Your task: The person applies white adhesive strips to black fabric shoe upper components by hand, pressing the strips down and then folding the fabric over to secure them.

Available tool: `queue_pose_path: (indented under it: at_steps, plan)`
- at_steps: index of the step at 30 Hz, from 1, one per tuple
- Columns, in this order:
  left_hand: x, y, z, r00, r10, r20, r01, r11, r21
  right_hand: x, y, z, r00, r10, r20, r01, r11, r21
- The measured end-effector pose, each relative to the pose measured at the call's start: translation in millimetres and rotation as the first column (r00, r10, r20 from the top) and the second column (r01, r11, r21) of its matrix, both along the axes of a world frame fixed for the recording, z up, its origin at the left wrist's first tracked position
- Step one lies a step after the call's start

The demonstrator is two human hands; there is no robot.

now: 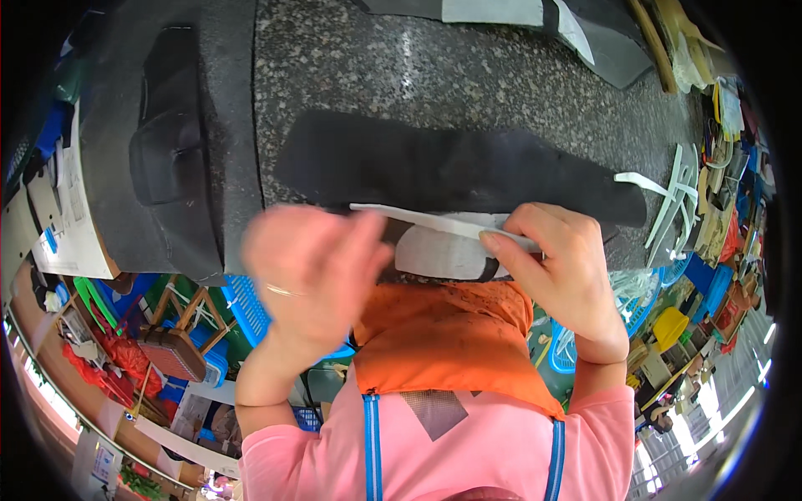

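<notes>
Between the thumb and fingers of my right hand [566, 263] is one end of a narrow white strip [434, 220]. The strip slants up to the left, and its other end lies by the fingertips of my left hand [313, 271]. Motion smears that left hand, so its grip is unclear. Below the strip, at the near edge of the bench, a dark piece with a rounded white patch [443, 253] lies partly under my hands. Just beyond it, a long black sheet piece [418, 167] stretches across the bench.
The bench has a speckled stone top [334, 63]. Several loose white strips [675, 204] lie at its right edge. Black and white pieces [493, 11] lie at the far side. A shaped black piece [167, 150] rests on the dark left surface. Blue baskets [246, 309] stand below.
</notes>
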State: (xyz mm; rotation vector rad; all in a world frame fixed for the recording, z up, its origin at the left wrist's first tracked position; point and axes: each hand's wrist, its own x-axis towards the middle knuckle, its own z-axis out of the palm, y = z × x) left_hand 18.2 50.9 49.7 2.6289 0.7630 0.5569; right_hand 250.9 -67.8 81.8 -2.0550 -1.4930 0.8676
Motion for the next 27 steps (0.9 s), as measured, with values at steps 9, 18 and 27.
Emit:
queue_pose_path:
  at_steps: [9, 18, 27]
  plan:
    - [25.8, -26.0, 1.9, 0.98, -0.146, -0.137, 0.144, 0.989, -0.021, 14.6, 4.4, -4.8, 0.975, 0.043, 0.217, -0.022, 0.995, -0.1]
    - [51.5, -42.7, -26.7, 0.915, -0.359, 0.184, 0.379, 0.921, -0.088, 39.4, -44.8, 10.7, 0.98, -0.196, 0.046, 0.198, 0.98, -0.034]
    - [81.8, -48.9, -16.2, 0.944, -0.32, -0.077, 0.319, 0.948, -0.018, 29.9, -45.9, -14.0, 0.858, -0.148, 0.492, 0.075, 0.983, 0.166]
